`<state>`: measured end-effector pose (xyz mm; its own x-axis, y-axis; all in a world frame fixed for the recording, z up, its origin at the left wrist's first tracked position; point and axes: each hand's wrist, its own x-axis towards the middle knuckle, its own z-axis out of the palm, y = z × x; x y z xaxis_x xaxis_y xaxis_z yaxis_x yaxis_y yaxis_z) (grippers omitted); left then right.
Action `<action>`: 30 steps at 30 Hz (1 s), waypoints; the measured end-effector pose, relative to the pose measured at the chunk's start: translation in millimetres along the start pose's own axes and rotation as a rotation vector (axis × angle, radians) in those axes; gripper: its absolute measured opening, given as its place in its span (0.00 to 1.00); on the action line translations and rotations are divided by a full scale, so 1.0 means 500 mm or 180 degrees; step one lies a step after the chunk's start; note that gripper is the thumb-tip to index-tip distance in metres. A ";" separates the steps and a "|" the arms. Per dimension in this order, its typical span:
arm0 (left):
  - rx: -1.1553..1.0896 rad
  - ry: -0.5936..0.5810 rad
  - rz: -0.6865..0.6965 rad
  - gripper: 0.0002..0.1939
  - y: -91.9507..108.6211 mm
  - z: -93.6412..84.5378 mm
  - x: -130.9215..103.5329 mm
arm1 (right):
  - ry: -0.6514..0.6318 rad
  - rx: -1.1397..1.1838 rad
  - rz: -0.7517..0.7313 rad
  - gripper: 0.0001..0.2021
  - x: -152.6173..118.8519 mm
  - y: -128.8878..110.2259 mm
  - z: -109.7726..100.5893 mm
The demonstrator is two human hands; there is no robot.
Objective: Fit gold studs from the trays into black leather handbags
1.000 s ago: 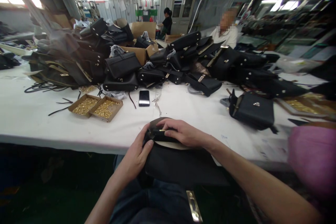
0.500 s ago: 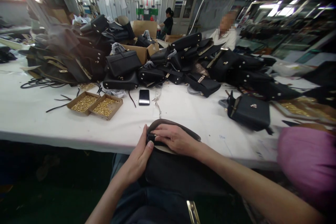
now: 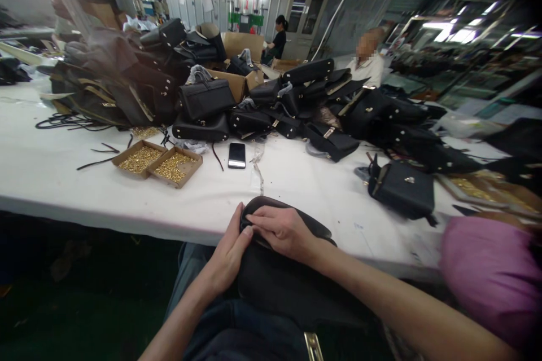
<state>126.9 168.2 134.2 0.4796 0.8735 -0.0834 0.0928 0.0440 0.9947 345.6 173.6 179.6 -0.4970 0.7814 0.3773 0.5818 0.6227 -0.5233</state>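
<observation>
Black bag (image 3: 292, 285) in work is at btm ctr of frame, on the person's lap at the table edge, w/ its upper end up against the table (image 3: 292, 180); a gold clasp (image 3: 312, 345) shows at the very btm. L hand (image 3: 228, 251) grips the bag's L end, thumb on near side, fingers along the far side. R hand (image 3: 283, 231) is narrow, thumb & fingers drawn together at the bag's opening, tips near L thumb; can't tell if they pinch a small part or just the bag's edge. Ctr-L of frame: two cardboard trays (image 3: 192, 172) w/ small gold pcs, touching; a phone (image 3: 236, 156) lies just R of them, face up. Pile of black bags (image 3: 207, 100) runs across upper mid frame, some handles wrapped in grey. One separate bag (image 3: 404, 189) sits ctr-R. Lower R: pink fabric (image 3: 486, 271), blurred. Bkgd, upper ctr: person in dark top (image 3: 277, 42) near a cabinet (image 3: 305, 11); upper R: person in white top (image 3: 368, 71) behind the pile.
</observation>
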 end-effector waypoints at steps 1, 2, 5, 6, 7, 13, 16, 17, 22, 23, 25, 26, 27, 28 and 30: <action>0.0005 0.0002 0.0009 0.42 -0.001 -0.001 0.000 | -0.0018 -0.0016 0.0026 0.16 0.003 -0.001 -0.001; 0.0013 0.0000 0.0016 0.42 -0.001 -0.001 0.000 | -0.0012 -0.0036 0.0049 0.15 0.007 -0.003 -0.002; 0.0090 -0.0038 0.0021 0.43 -0.002 -0.005 0.000 | -0.0028 -0.0092 0.0067 0.14 0.023 -0.009 -0.003; 0.0120 -0.0051 0.0019 0.43 -0.003 -0.006 0.000 | -0.0069 -0.0112 0.0059 0.14 0.027 -0.012 -0.002; 0.0141 -0.0050 0.0021 0.42 -0.006 -0.006 0.000 | -0.0120 -0.0136 0.0051 0.14 0.030 -0.014 -0.001; 0.0116 0.0140 0.0173 0.40 -0.031 0.001 0.003 | -0.0159 -0.0255 0.0016 0.12 0.028 -0.021 0.010; 0.0174 0.0124 0.0094 0.41 -0.029 0.001 0.007 | -0.0137 -0.0405 0.0021 0.12 0.027 -0.022 0.015; 0.0194 0.0105 0.0056 0.41 -0.025 0.001 0.008 | -0.0142 -0.0454 0.0001 0.11 0.028 -0.022 0.016; 0.0266 0.0070 -0.0060 0.41 -0.001 -0.002 0.005 | -0.0128 -0.0408 -0.0229 0.09 0.041 -0.022 0.015; 0.0275 0.0056 -0.0078 0.41 0.005 -0.003 0.003 | -0.0070 -0.0316 -0.0224 0.08 0.044 -0.025 0.014; 0.0277 0.0002 -0.0133 0.41 0.019 -0.010 -0.002 | 0.0068 -0.0100 -0.0077 0.07 0.048 -0.035 0.015; 0.0274 -0.0035 -0.0164 0.40 0.027 -0.016 -0.005 | 0.0120 0.0006 0.0047 0.07 0.050 -0.042 0.017; 0.0277 -0.0076 -0.0187 0.40 0.035 -0.022 -0.007 | 0.0155 0.0096 0.0173 0.06 0.052 -0.048 0.019; 0.0288 -0.0122 -0.0201 0.39 0.043 -0.029 -0.009 | 0.0169 0.0166 0.0288 0.06 0.054 -0.054 0.021; 0.0341 -0.0192 -0.0220 0.39 0.055 -0.043 -0.010 | 0.0147 0.0267 0.0413 0.07 0.059 -0.060 0.027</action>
<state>108.3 175.6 163.5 0.5201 0.8393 -0.1583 0.2186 0.0484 0.9746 304.9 177.5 196.0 -0.3900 0.8573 0.3361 0.5825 0.5124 -0.6310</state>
